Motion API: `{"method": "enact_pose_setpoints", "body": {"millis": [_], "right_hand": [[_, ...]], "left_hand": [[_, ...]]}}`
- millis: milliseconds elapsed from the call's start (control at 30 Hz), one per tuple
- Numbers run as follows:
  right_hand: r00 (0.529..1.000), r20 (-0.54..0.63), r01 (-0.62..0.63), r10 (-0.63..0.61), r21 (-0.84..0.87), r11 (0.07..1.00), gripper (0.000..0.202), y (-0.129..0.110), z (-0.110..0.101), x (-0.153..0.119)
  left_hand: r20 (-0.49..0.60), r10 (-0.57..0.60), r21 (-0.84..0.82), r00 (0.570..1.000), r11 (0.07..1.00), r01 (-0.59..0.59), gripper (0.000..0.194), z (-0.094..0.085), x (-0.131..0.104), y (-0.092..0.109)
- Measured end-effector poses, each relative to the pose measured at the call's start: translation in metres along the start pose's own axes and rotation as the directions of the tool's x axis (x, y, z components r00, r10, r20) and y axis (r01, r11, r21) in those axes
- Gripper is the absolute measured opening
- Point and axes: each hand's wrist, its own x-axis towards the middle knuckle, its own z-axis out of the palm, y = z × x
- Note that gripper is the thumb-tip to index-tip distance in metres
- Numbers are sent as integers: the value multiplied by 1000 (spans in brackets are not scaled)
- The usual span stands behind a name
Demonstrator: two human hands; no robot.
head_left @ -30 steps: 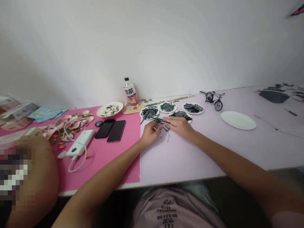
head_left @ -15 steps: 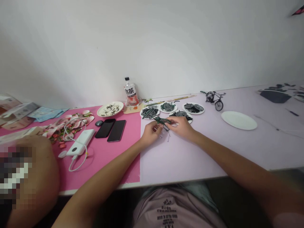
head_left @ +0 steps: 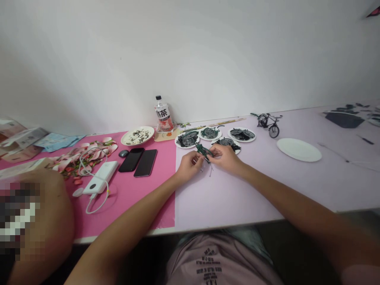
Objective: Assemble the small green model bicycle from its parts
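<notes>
Between my two hands is a dark green model bicycle frame (head_left: 204, 151), held just above the pale table. My left hand (head_left: 190, 164) pinches its near left side with closed fingers. From the right, my right hand (head_left: 223, 157) grips the other side between thumb and fingers. Small thin parts (head_left: 210, 171) lie on the table just below the hands. Right behind the fingers are small white plates of dark bicycle parts; the nearest plate (head_left: 237, 151) is partly hidden by my right hand. An assembled toy bicycle (head_left: 268, 123) stands farther right.
A bare white plate (head_left: 298, 149) lies to the right. On the pink left side are two phones (head_left: 145, 163), a white power bank (head_left: 101, 178) with a cable, petals (head_left: 97, 154) and a drink bottle (head_left: 164, 116). Another person's blurred arm (head_left: 56, 206) is at far left.
The green bicycle frame has turned in my fingers, from lying nearly level to slanting down to the right. Both hands stay in nearly the same place.
</notes>
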Motion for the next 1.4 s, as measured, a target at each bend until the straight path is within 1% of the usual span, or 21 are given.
{"method": "enact_pose_setpoints", "body": {"millis": [200, 467, 667, 833, 1033, 1200, 1400], "right_hand": [[1000, 4, -8, 8, 6, 1000, 11, 0, 0, 1], [1000, 4, 9, -9, 24, 1000, 11, 1, -1, 1], [999, -8, 33, -33, -14, 999, 10, 1, 0, 0], [999, -6, 50, -51, -49, 998, 10, 1, 1, 0], [995, 27, 98, -96, -84, 992, 7, -2, 0, -1], [987, 30, 161, -159, -142, 977, 12, -6, 0, -4], [982, 49, 188, -182, -187, 964, 16, -6, 2, -5]], "left_hand": [[-16, -4, 26, 1000, 1000, 4, 25, 0, 0, -1], [-34, 10, 29, 999, 1000, -9, 27, 1, 0, -3], [-35, 7, -12, 999, 1000, -8, 29, 1, 0, -1], [-35, 10, -12, 999, 1000, -10, 34, 1, 0, -1], [-44, 8, -13, 999, 1000, -9, 31, 1, 0, -2], [-65, 12, -31, 998, 999, -14, 33, 1, 0, -2], [-63, 45, -29, 997, 998, -47, 36, 1, -1, -4]]}}
